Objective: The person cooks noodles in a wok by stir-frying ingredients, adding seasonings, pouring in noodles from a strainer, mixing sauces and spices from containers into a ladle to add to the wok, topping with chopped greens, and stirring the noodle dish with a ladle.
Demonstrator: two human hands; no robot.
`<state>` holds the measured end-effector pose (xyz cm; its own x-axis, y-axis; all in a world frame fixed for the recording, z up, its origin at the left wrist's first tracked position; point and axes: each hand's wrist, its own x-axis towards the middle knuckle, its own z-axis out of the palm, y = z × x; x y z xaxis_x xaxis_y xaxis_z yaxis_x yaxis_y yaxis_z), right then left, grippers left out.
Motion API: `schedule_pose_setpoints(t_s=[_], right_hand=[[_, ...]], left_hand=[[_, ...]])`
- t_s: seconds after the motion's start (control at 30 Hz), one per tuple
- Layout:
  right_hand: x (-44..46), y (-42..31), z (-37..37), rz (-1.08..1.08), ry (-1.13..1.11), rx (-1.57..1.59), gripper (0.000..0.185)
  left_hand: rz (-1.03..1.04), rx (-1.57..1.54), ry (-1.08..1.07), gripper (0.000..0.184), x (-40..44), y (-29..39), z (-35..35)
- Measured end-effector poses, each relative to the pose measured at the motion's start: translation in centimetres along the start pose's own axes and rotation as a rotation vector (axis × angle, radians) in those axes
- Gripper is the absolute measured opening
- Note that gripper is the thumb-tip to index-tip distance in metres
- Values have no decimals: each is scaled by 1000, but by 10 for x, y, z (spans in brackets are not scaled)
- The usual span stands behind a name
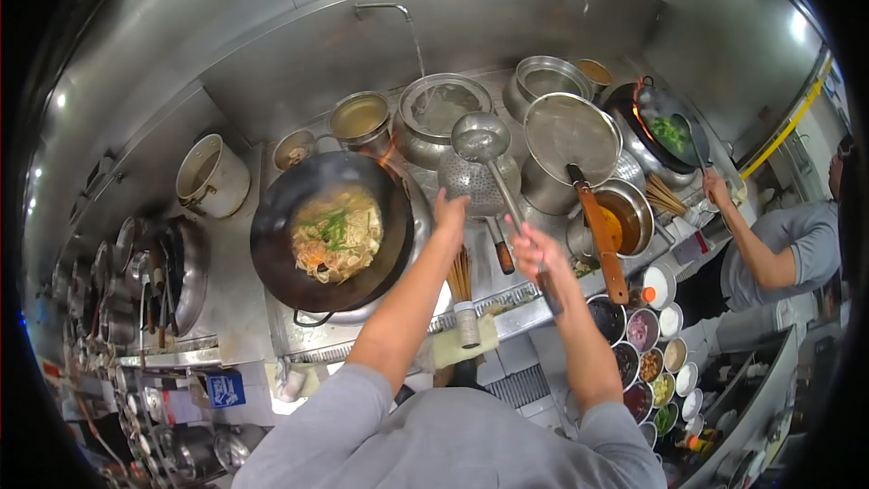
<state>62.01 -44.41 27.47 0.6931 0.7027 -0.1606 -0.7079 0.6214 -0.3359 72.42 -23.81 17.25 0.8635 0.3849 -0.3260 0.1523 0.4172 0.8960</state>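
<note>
My right hand [539, 250] is closed round the long handle of a metal ladle [481, 138]. The ladle's bowl is raised over a perforated strainer [455, 188] with a wooden-ended handle. Near the strainer's left edge is my left hand [450, 211], its fingers partly apart and no held thing visible; whether it touches the strainer I cannot tell. Left of that hand stands a large black wok [272, 249] on the range. Steaming noodles [337, 249] with green strips on top lie in it. Below the strainer, a bamboo brush [462, 285] leans at the counter's front edge.
Water runs from a tap [385, 6] into a large pot [405, 140]. A round mesh skimmer [572, 138] rests beside a pan of orange liquid [623, 222]. Several ingredient bowls [643, 330] stand at right. A co-worker [786, 249] tends another wok [638, 131] with flames.
</note>
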Motion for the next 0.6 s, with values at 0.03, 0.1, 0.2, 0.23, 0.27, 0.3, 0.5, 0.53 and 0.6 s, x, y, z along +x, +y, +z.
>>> schedule_pose_setpoints(t_s=[0.03, 0.1, 0.2, 0.23, 0.27, 0.3, 0.5, 0.53, 0.6], right_hand=[[-8, 10, -10, -4, 5, -2, 27], [-14, 24, -30, -71, -182, -107, 31], [46, 18, -33, -247, 267, -398, 31], [96, 0, -78, -276, 273, -643, 29], [139, -13, -120, -306, 272, -891, 27], [151, -11, -122, -301, 265, -891, 27], [180, 43, -41, -336, 546, -654, 12], [189, 21, -28, -328, 533, -659, 12], [209, -23, -12, -525, 281, -608, 16]], left_hand=[[-4, -2, -5, 59, 7, 10, 14], [-7, 43, -126, 51, 4, 39, 40], [-168, 229, -115, 40, -9, 70, 43], [-171, 229, -108, 40, -3, 48, 33], [-1, 395, -141, 39, 7, 9, 16], [174, 559, -170, 39, 4, -18, 0], [193, 985, -1, 57, -103, -60, -67], [194, 981, 14, 57, -109, -63, -76], [177, 876, -127, 53, -115, -62, -86]])
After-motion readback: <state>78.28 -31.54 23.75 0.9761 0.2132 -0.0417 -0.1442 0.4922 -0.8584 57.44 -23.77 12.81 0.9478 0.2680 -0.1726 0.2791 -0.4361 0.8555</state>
